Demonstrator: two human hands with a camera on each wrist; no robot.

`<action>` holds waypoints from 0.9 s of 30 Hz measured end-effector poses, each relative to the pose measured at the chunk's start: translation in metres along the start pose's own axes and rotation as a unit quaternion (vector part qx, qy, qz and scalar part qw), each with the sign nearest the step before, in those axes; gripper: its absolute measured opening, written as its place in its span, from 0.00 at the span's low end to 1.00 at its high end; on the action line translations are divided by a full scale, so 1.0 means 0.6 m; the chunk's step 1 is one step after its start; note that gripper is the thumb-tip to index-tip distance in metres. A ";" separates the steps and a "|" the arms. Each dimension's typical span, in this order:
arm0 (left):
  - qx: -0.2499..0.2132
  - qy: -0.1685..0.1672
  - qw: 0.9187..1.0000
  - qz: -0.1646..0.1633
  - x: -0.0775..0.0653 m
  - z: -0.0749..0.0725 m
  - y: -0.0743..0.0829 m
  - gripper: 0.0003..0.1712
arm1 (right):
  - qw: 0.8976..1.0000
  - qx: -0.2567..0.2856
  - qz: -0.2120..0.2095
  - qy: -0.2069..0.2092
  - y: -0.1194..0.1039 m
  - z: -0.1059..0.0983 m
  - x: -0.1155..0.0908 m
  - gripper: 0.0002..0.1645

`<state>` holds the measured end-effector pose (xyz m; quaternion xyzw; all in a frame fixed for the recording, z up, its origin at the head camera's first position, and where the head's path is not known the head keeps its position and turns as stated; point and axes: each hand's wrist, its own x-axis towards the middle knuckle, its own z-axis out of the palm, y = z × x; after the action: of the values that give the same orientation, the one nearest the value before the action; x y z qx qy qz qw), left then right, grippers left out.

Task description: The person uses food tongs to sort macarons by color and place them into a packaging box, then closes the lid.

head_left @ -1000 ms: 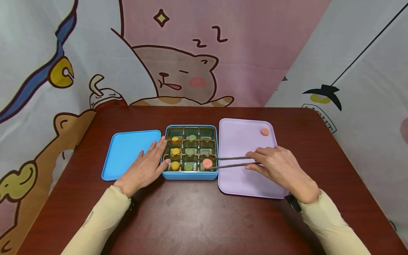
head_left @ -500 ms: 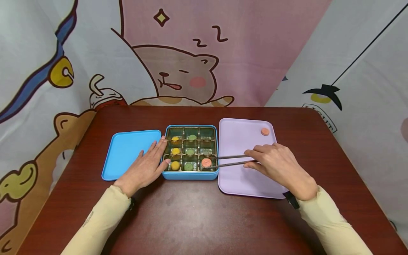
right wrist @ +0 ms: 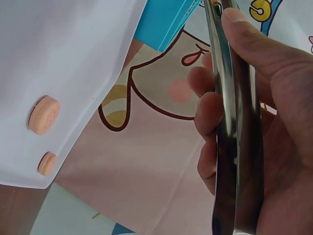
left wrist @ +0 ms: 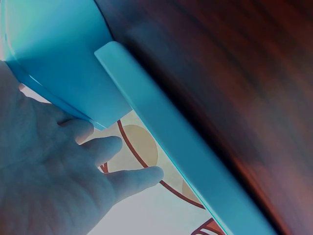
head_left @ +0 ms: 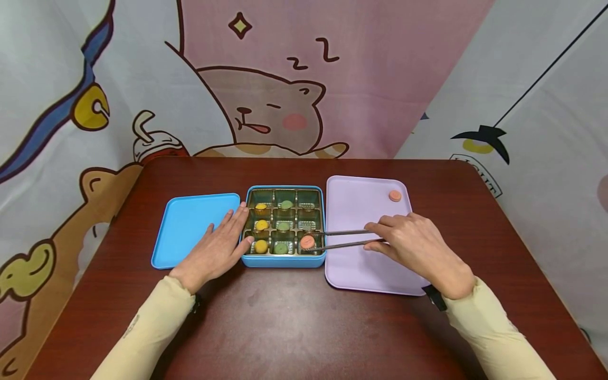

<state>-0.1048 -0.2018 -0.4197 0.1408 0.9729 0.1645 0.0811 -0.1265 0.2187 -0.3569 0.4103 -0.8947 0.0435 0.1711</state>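
Observation:
In the head view my right hand grips metal tongs whose tips reach into the front right compartment of the blue box. An orange round piece lies there between the tips, which stand apart; contact with it is hard to tell. My left hand is flat with straight fingers, touching the box's left rim. Yellow pieces fill the left column and green pieces the middle one. The right wrist view shows my fingers and thumb around the tongs.
On the right, a lilac tray bears an orange piece at its far corner; a second orange piece shows in the right wrist view. A blue lid lies left of the box, partly under my left hand. The brown table extends in front.
The tongs' arms have spread slightly and shifted a little to the left with my right hand. The orange piece between the tips has moved slightly left. My left hand stays in place.

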 end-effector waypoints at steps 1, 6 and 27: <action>0.000 0.000 1.000 0.000 0.000 0.000 0.000 0.45 | 1.000 0.000 0.000 0.000 0.000 0.000 0.000 0.21; 0.002 0.000 1.000 0.000 0.000 0.000 0.000 0.45 | 1.000 0.002 0.001 -0.002 0.000 0.000 0.000 0.21; 0.002 -0.002 1.000 0.002 -0.001 -0.002 0.000 0.44 | 0.998 0.016 0.058 0.015 0.012 0.000 -0.025 0.29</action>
<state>-0.1044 -0.2024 -0.4186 0.1427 0.9728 0.1628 0.0822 -0.1228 0.2342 -0.3614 0.3598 -0.9135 0.0741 0.1751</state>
